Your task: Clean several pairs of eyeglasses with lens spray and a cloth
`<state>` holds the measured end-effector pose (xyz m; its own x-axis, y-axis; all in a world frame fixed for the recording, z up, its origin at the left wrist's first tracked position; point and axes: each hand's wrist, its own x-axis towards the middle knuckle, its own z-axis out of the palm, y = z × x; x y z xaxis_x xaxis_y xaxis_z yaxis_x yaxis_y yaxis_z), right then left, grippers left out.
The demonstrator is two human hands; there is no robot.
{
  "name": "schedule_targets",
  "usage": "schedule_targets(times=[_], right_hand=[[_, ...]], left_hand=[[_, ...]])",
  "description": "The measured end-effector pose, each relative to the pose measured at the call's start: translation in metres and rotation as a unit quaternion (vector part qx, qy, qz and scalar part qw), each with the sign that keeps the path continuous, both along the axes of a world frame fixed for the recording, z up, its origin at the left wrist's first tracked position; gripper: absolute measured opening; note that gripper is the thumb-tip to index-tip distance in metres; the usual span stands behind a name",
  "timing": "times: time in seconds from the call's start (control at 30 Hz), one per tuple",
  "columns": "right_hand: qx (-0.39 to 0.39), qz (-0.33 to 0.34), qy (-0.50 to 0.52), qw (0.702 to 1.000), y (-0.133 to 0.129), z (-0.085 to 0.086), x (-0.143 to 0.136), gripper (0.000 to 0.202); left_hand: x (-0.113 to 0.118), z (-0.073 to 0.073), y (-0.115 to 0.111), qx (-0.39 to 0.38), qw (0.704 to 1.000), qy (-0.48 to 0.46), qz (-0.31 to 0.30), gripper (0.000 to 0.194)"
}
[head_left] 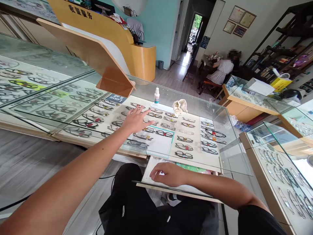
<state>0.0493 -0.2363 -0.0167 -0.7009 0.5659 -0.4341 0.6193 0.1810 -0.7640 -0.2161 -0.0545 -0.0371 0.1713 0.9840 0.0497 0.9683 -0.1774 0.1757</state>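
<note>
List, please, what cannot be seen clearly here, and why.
Head view:
- Bottle label: too small to read.
- Whatever lies beneath the left hand: hidden by it.
- Part of drawer: hidden by right hand.
- Framed papers: text too small.
- Left forearm: cut off by picture edge.

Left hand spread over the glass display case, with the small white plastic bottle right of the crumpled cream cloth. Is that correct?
Not quite: the head view shows the small white plastic bottle left of the crumpled cream cloth. The left hand is spread over the glass display case.
</note>
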Motion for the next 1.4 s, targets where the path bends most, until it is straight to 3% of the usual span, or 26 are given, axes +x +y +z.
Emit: schedule_targets(times=[0.1,0.17,0.23,0.3,0.37,0.43,0.53,0.7,1.1,1.2,1.3,1.37,1.4], right_hand=[[0.036,-0.03,0.042,0.998,-0.005,0.037,0.029,0.023],[0.169,-0.073,0.05,0.982,0.002,0.055,0.059,0.026],[0.354,-0.163,0.001,0.921,0.018,0.065,0.098,0.032],[0.471,-0.228,-0.103,0.846,0.04,0.067,0.141,0.04],[0.493,-0.267,-0.221,0.798,0.06,0.061,0.182,0.045],[0.475,-0.275,-0.296,0.782,0.073,0.05,0.213,0.049],[0.458,-0.261,-0.326,0.785,0.08,0.035,0.236,0.052],[0.454,-0.253,-0.339,0.784,0.085,0.022,0.236,0.056],[0.478,-0.27,-0.335,0.766,0.093,0.016,0.236,0.059],[0.494,-0.283,-0.317,0.758,0.086,0.026,0.226,0.057],[0.515,-0.277,-0.265,0.767,0.063,0.05,0.207,0.058],[0.511,-0.245,-0.199,0.799,0.037,0.073,0.189,0.057],[0.487,-0.215,-0.159,0.831,0.023,0.086,0.179,0.057]], left_hand=[[0.0,0.0,0.001,0.001,1.0,-0.001,0.002,0.096],[0.001,0.001,0.001,0.002,1.0,0.002,0.003,0.096],[0.002,0.002,0.001,0.003,1.0,0.007,0.002,0.096],[0.003,0.003,0.001,0.002,1.0,0.01,0.002,0.096],[0.003,0.003,0.002,0.0,1.0,0.013,0.005,0.096],[0.003,0.003,0.002,0.0,1.0,0.016,0.009,0.095],[0.003,0.002,0.002,0.002,1.0,0.019,0.009,0.095],[0.001,0.001,0.003,0.004,1.0,0.012,0.006,0.098],[-0.001,-0.001,0.004,0.003,1.0,0.012,0.001,0.096],[-0.001,0.0,0.003,0.005,1.0,0.01,0.001,0.096],[0.0,0.001,0.002,0.002,1.0,0.01,0.0,0.096],[0.001,0.002,0.001,0.0,1.0,0.01,0.002,0.096],[0.001,0.003,0.0,-0.001,1.0,0.009,0.003,0.096]])
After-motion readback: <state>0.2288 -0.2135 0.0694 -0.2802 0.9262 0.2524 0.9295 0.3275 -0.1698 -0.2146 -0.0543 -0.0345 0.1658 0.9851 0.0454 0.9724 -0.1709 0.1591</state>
